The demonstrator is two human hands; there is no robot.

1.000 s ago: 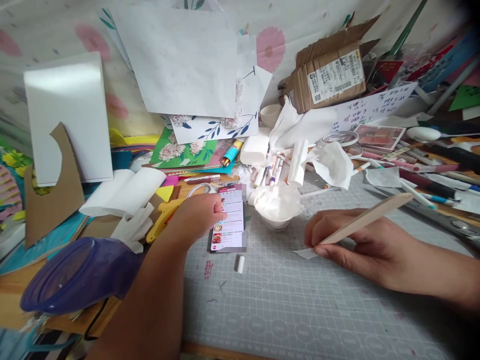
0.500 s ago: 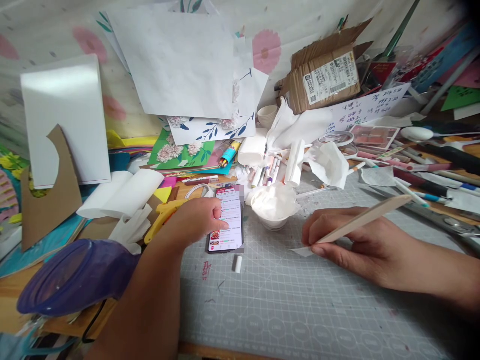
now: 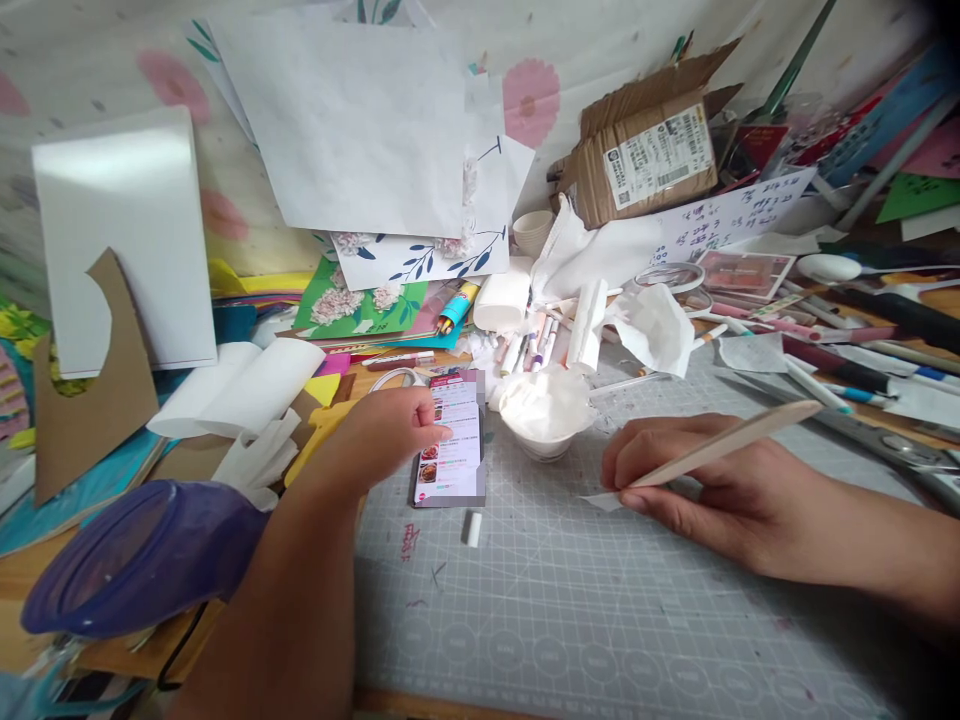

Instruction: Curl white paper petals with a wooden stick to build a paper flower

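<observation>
My left hand (image 3: 390, 428) is curled over the phone (image 3: 454, 450), with its thumb at the lit screen and nothing in the fingers. Red-topped listings with small food pictures fill that screen. On the right, my right hand (image 3: 697, 490) pinches a flat wooden craft stick (image 3: 739, 442), its rounded end tilted up to the right. A small white scrap (image 3: 602, 502) pokes out from under those fingertips; whether it is fixed to the stick I cannot tell. Between the hands stands a small white bowl (image 3: 546, 440) with a white, paste-like mass in it.
A gridded grey cutting mat (image 3: 570, 590) covers the desk front, with a small white cap (image 3: 473, 529) below the phone. Markers, crumpled tissue (image 3: 660, 325) and a cardboard box (image 3: 637, 140) crowd the back. Paper rolls (image 3: 240, 390) and a purple translucent object (image 3: 142, 560) stand left.
The listings on the phone screen have shifted, and my left thumb has moved slightly up and left. My right hand keeps its pinch on the craft stick, almost still.
</observation>
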